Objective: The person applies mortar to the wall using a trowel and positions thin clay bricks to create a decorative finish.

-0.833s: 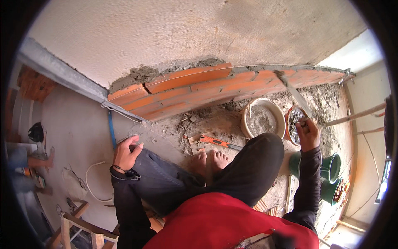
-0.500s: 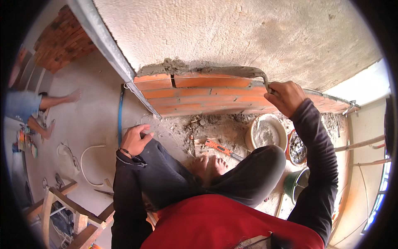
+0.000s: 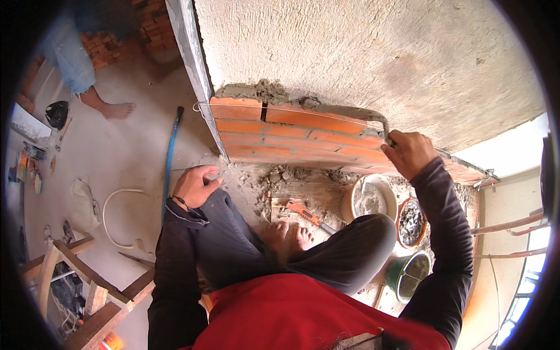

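Note:
My right hand is closed round the handle of a trowel with a bent neck. Its mortar-smeared blade lies along the top of a low brick wall, against the rough plastered wall behind. Wet mortar is heaped on the top course at the left, and a dark gap shows between two upper bricks. A thin white string runs along the top course. Over my left knee hangs my left hand, empty, with fingers loosely bent and thumb apart.
By my feet lies an orange-handled tool. A mortar bucket, a rubble-filled container and a green bucket stand at right. Leftward are a blue hose, a wooden frame and a barefoot person.
My view has shifted, so the wall sits farther right. The trowel in my right hand has slid slightly along the wall top. The person at left has changed posture and moved toward the brick stack.

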A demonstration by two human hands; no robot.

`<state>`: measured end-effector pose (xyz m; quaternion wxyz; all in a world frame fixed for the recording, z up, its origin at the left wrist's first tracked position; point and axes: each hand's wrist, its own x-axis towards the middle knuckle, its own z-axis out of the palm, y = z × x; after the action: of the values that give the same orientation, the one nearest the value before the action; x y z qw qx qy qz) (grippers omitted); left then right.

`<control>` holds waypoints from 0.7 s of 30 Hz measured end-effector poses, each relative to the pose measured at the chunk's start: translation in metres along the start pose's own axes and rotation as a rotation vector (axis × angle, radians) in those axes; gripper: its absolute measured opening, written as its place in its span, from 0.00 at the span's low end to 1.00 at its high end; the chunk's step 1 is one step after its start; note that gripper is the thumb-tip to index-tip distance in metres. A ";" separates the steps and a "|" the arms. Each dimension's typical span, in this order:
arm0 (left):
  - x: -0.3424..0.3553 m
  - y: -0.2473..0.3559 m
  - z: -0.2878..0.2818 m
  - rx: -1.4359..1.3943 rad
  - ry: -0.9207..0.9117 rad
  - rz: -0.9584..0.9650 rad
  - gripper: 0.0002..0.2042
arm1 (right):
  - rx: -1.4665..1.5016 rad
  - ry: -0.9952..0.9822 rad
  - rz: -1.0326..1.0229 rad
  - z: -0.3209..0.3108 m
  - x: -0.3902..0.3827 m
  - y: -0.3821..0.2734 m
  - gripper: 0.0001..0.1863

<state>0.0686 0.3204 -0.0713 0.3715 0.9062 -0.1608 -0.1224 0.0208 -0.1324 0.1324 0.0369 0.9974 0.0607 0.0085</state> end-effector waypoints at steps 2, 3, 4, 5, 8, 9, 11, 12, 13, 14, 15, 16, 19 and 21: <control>0.000 0.001 0.000 -0.005 0.002 -0.007 0.21 | -0.017 -0.009 0.029 0.008 0.004 -0.001 0.15; 0.000 0.001 0.001 -0.013 0.000 -0.008 0.21 | -0.022 -0.012 0.038 0.008 0.006 0.000 0.15; 0.000 0.001 0.000 -0.017 0.000 -0.013 0.21 | -0.022 -0.014 0.043 0.008 0.010 0.001 0.15; 0.000 0.001 0.000 -0.021 -0.001 -0.018 0.21 | -0.023 -0.016 0.048 0.009 0.012 0.001 0.15; -0.001 0.001 0.000 -0.032 0.012 -0.013 0.21 | 0.001 -0.031 0.108 0.015 0.007 -0.002 0.16; -0.002 -0.001 0.000 -0.028 0.014 -0.012 0.21 | 0.009 -0.033 0.110 0.015 0.007 -0.002 0.16; -0.001 -0.003 -0.001 -0.019 0.017 -0.009 0.21 | 0.025 -0.036 0.115 0.015 0.009 -0.002 0.16; -0.001 -0.003 -0.001 -0.019 0.019 -0.005 0.21 | 0.025 -0.026 0.110 0.014 0.009 -0.001 0.16; -0.001 -0.003 -0.001 -0.019 0.018 0.000 0.21 | 0.026 -0.016 0.107 0.014 0.007 -0.001 0.16; -0.001 -0.003 -0.001 -0.018 0.017 0.005 0.21 | 0.027 -0.007 0.104 0.014 0.007 0.000 0.16; -0.002 -0.003 -0.001 -0.012 0.014 0.009 0.21 | 0.033 -0.002 0.100 0.014 0.007 -0.001 0.16; -0.002 -0.002 -0.002 -0.007 0.012 0.013 0.21 | 0.039 0.003 0.096 0.012 0.007 -0.001 0.16; -0.001 -0.003 -0.002 -0.018 0.009 0.001 0.22 | 0.018 0.017 0.069 0.012 0.007 0.001 0.15; -0.002 -0.003 -0.002 -0.029 0.009 -0.002 0.22 | 0.008 0.034 0.059 0.012 0.005 0.002 0.15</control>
<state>0.0682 0.3248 -0.0720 0.3850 0.9015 -0.1562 -0.1210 0.0263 -0.1350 0.1203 0.0317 0.9987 0.0317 0.0262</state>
